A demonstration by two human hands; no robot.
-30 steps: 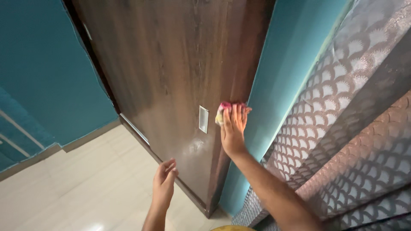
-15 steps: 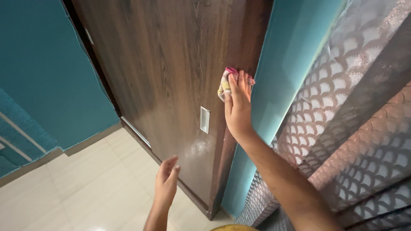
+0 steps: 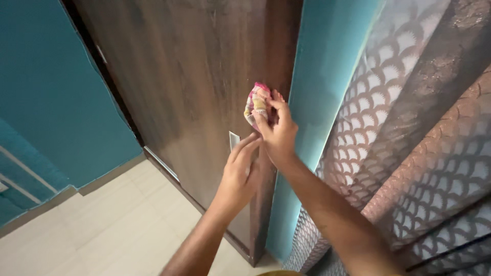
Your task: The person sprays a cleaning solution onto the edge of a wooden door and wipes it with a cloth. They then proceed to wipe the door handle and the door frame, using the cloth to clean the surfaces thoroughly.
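Your two hands meet at the edge of a dark wooden door point(image 3: 189, 76).

Your right hand point(image 3: 279, 130) pinches a bunched pink-and-yellow cloth point(image 3: 255, 104) in curled fingers, the cloth at its 11 o'clock, against the door's edge. Your left hand point(image 3: 239, 171) lies at the right hand's 7 o'clock, fingers straight and together, tips touching it, covering a pale metal plate point(image 3: 233, 139). A teal wall point(image 3: 327, 76) stands at 3 o'clock, beside a scale-patterned curtain point(image 3: 419, 128).

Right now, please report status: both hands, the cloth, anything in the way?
Right hand gripping bunched pink-and-yellow cloth at brown wooden door. Left hand open, fingers beside metal plate. Nothing in the way.
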